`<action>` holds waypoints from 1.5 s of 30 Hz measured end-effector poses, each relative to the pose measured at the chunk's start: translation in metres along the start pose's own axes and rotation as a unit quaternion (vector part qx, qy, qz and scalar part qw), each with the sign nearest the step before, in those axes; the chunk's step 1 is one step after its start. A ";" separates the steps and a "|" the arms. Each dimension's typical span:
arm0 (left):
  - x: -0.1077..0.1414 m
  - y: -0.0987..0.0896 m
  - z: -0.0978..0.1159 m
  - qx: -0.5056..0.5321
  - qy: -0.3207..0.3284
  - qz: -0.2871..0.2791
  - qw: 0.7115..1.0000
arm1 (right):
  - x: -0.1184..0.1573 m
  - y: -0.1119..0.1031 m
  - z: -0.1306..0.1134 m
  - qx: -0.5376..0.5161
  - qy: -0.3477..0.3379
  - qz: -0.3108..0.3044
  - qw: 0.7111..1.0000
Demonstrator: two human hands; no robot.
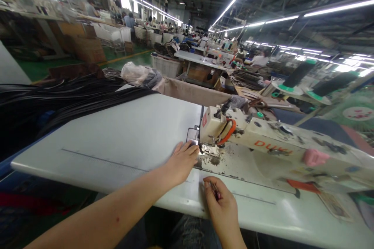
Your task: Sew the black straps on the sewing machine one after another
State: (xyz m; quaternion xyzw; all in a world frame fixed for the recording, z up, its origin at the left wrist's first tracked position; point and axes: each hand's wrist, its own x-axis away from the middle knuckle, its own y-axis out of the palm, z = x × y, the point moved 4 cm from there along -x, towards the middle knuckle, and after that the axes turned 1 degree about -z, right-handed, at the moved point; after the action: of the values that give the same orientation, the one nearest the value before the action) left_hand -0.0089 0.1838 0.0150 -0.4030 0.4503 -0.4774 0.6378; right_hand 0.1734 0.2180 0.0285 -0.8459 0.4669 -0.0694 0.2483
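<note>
My left hand (183, 159) reaches across to the stitching area of a cream sewing machine (245, 132). Its fingers are stretched out and lie flat beside the presser foot (209, 149). Under and just past the fingertips is a shiny, dark-edged flat piece (193, 135); I cannot make out exactly what it is. Near the table's front edge, my right hand (222, 200) is closed around a small pair of thread snips (215, 190). Their metal part and a reddish-pink part show between thumb and fingers, and the rest is hidden in the palm.
Long black strips (87, 99) drape over the left end of the white sewing table (117, 132). A beige fabric-lined bin (187, 91) stands behind it. Dark thread cones (300, 74) rise at the right. A pink object (315, 157) sits on the machine arm.
</note>
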 end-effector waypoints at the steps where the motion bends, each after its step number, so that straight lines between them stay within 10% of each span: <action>1: 0.000 0.000 0.000 0.001 -0.001 0.000 1.000 | 0.000 0.000 0.001 -0.001 -0.001 0.006 1.000; 20: -0.088 -0.016 -0.043 0.102 0.067 0.004 0.993 | 0.003 -0.001 0.005 0.001 -0.002 0.012 1.000; 45: -0.046 -0.035 -0.040 0.120 -0.067 -0.007 0.990 | 0.008 -0.002 -0.007 -0.011 -0.020 0.014 1.000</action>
State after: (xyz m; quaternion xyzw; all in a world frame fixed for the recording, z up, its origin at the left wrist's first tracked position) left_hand -0.0625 0.2177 0.0456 -0.3577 0.3426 -0.5047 0.7070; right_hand 0.1770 0.2093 0.0347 -0.8432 0.4742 -0.0437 0.2494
